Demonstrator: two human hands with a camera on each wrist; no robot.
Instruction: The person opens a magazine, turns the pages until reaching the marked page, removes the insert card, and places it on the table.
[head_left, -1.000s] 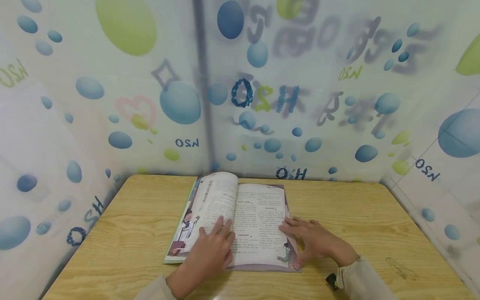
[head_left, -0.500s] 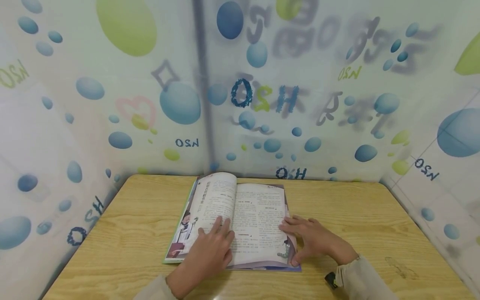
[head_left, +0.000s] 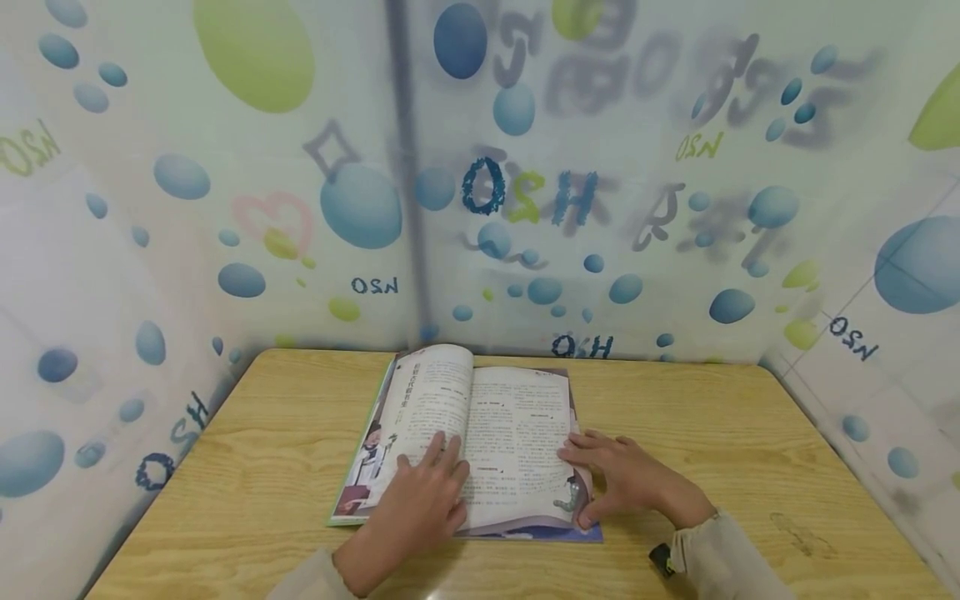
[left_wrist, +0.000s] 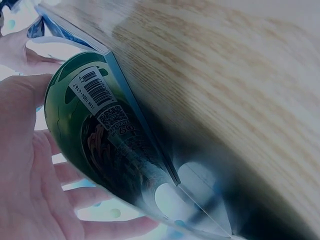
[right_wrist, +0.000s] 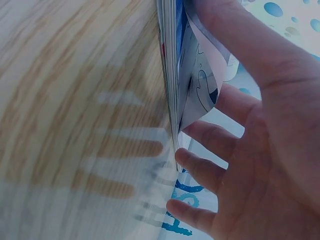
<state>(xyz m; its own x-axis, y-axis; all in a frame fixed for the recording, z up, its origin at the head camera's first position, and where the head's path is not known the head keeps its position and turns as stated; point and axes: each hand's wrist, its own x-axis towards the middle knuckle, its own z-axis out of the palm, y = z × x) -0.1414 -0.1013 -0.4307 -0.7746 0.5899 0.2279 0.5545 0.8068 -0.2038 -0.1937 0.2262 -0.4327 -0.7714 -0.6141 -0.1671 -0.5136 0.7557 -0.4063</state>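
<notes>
An open magazine with printed text lies on the wooden table, its left page bulging upward. My left hand rests on the lower part of the left page with its fingers spread. In the left wrist view the green back cover, bearing a barcode, curves up beneath that hand. At the right edge my right hand holds a page by its lower corner between thumb and fingers. The right wrist view shows this page curled away from the stack below, near the thumb.
The wooden table extends on both sides of the magazine. Whitish walls printed with blue and green drops and mirrored H2O lettering enclose it at the back and sides. A small dark object sits at the right cuff.
The right thumb has shifted slightly leftward with the page corner, which curls up more. A blue-purple page shows beneath along the bottom edge. My left hand has stayed in place.
</notes>
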